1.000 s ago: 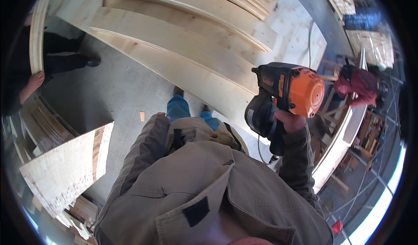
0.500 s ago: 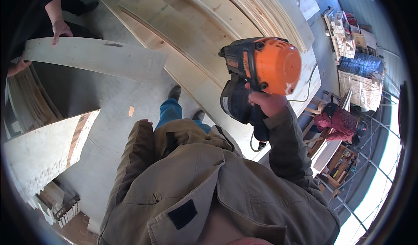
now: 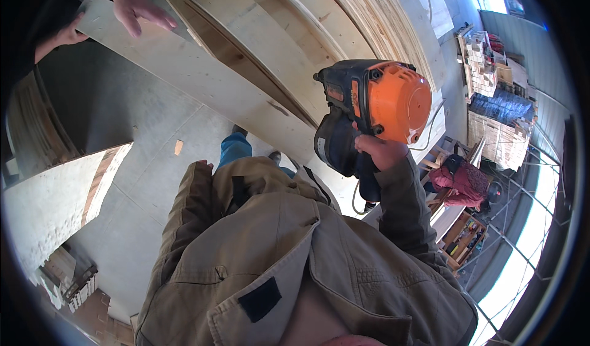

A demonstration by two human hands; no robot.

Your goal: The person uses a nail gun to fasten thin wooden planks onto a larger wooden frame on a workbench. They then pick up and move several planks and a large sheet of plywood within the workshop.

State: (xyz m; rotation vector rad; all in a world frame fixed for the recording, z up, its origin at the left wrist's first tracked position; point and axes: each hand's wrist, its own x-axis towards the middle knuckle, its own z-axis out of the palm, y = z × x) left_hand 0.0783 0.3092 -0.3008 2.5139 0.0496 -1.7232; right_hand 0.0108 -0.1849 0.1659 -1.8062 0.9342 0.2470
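My right hand (image 3: pixel 382 151) grips the handle of an orange and black coil nail gun (image 3: pixel 399 103), lifted over the right end of the wooden work. My left hand (image 3: pixel 206 163) hangs low by my side, mostly hidden by the sleeve, so its fingers cannot be made out. A long pale board (image 3: pixel 190 68) slants from the upper left down toward the nail gun, along the near side of a wooden panel assembly (image 3: pixel 246 29). A co-worker's hand (image 3: pixel 140 11) is spread above the board, while the co-worker's other hand (image 3: pixel 70 32) is at its far left end.
Stacked plywood sheets (image 3: pixel 393 23) lie beyond the assembly. A pale panel (image 3: pixel 61 198) and curved sheets (image 3: pixel 40 125) stand at left. An air hose (image 3: pixel 355 198) hangs below the nail gun. Another person in red (image 3: pixel 458 183) bends over a bench at right, near a tool crate (image 3: pixel 464 241).
The co-worker's board has moved right and now lies against the assembly's near side. One co-worker's hand has opened off it. My right hand still holds the nail gun, nearly unmoved.
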